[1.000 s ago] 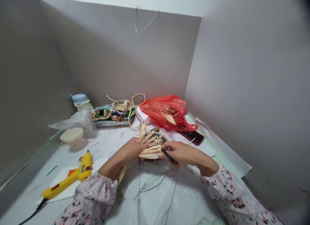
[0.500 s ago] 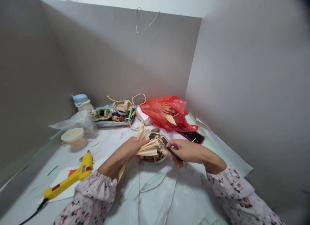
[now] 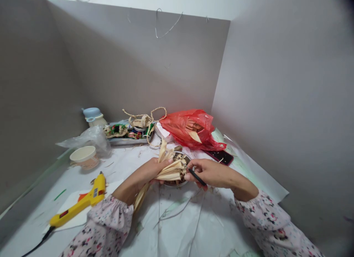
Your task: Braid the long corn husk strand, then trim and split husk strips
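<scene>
My left hand [image 3: 145, 172] is shut around a bundle of dried corn husk strips [image 3: 170, 172], whose pale ends fan out to the right and stick up and down past my fingers. My right hand [image 3: 210, 172] grips a slim black pen [image 3: 197, 176], its tip close to the husk ends. Below the bundle sits a metal bowl [image 3: 177, 184] holding brown husk scraps, partly hidden by the husks and my hands.
A yellow glue gun [image 3: 80, 205] with a black cord lies at lower left. Behind the bowl are a red plastic bag [image 3: 188, 129] of husks and a black phone [image 3: 221, 157]. A metal tray [image 3: 129, 141] of woven crafts, a cup [image 3: 84, 156] and a clear bag [image 3: 91, 141] stand farther back, against white walls.
The husk strips are gathered more tightly in my left hand. My right hand has shifted slightly, and the pen stays near the husk ends.
</scene>
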Action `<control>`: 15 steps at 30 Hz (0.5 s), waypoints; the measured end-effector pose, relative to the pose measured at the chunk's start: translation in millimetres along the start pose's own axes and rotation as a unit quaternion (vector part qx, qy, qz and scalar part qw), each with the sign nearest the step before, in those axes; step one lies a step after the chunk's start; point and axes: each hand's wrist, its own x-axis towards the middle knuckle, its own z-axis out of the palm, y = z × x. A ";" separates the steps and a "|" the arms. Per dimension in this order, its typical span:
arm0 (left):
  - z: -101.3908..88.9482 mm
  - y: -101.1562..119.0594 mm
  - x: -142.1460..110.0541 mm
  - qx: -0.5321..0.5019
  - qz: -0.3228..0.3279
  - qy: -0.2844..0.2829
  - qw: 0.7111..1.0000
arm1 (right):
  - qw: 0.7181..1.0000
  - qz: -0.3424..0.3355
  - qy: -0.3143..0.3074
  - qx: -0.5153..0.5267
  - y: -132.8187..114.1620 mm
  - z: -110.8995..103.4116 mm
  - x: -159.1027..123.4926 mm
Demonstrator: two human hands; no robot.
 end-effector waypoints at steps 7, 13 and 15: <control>-6.3 -3.2 6.6 0.031 0.021 0.012 0.999 | 1.000 -0.009 0.011 0.018 -1.8 0.6 -0.4; 2.1 -0.5 1.2 0.006 0.030 -0.008 1.000 | 1.000 -0.001 0.018 -0.008 -2.8 2.8 1.0; 4.3 1.7 -0.8 -0.006 0.025 -0.013 1.000 | 0.999 0.001 0.024 -0.021 -2.8 3.3 1.6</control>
